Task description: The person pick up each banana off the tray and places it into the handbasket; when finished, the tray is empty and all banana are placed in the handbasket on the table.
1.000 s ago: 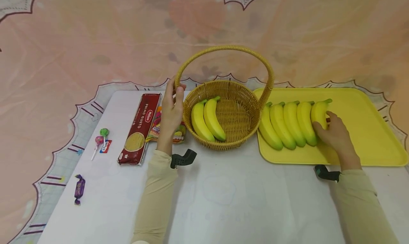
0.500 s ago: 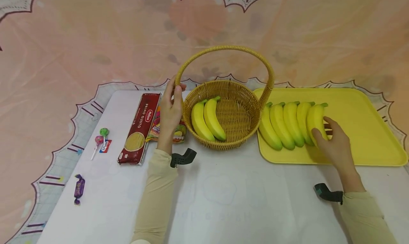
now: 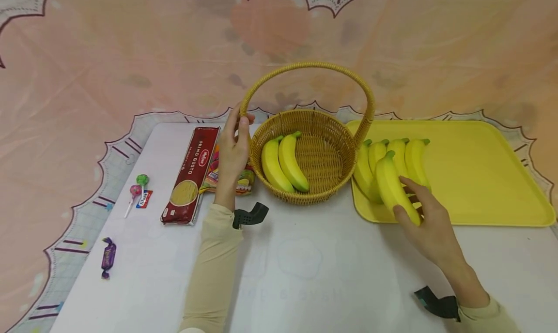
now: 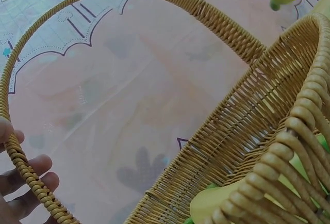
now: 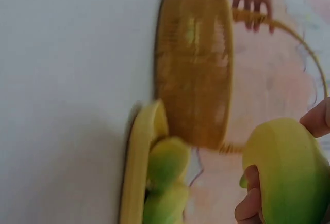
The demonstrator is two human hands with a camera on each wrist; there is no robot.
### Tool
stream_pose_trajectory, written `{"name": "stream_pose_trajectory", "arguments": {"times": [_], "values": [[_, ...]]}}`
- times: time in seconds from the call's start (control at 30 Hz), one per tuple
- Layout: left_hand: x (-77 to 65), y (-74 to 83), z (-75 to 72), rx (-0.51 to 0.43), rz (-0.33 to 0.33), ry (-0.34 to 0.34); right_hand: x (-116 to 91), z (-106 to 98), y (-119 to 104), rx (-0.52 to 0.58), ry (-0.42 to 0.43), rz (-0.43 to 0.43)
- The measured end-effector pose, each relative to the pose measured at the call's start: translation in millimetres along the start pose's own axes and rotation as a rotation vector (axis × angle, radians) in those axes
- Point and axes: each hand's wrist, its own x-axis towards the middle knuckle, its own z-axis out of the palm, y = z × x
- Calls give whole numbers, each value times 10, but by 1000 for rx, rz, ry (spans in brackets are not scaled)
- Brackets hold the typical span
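Note:
My right hand point(image 3: 429, 221) holds a banana point(image 3: 394, 188) between thumb and fingers, raised over the front left part of the yellow tray point(image 3: 488, 178). Several more bananas point(image 3: 416, 161) lie side by side on that tray, partly covered by the held one in the head view. With its fingers round the left side of the handle, my left hand point(image 3: 234, 149) grips the wicker basket point(image 3: 324, 154). Two bananas point(image 3: 292, 163) rest in the basket's left half. The left wrist view shows the left fingers point(image 4: 36, 170) curled at the handle point(image 4: 26, 175).
Left of the basket lie a red biscuit pack point(image 3: 192, 175) and a colourful candy bag point(image 3: 244, 180), partly behind the left hand. Farther left are two lollipops point(image 3: 142, 180) and a purple wrapped candy point(image 3: 108, 258). The tall basket handle point(image 3: 309, 64) arches over the basket.
The right hand has lifted the rightmost banana off the tray and carried it left and toward the person. The left hand stays on the basket handle.

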Motion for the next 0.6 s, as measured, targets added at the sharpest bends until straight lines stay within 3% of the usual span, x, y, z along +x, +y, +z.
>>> {"name": "stream_pose_trajectory", "arguments": {"times": [0.17,0.33,0.6], "values": [[42,-184,8,7,22,6,58,155,-282,4,-70,-69],[49,-246,6,13,34,4,324,363,-544,1,-142,-107],[26,-218,-9,15,9,-7,910,681,-742,-20,-221,-32]]}}
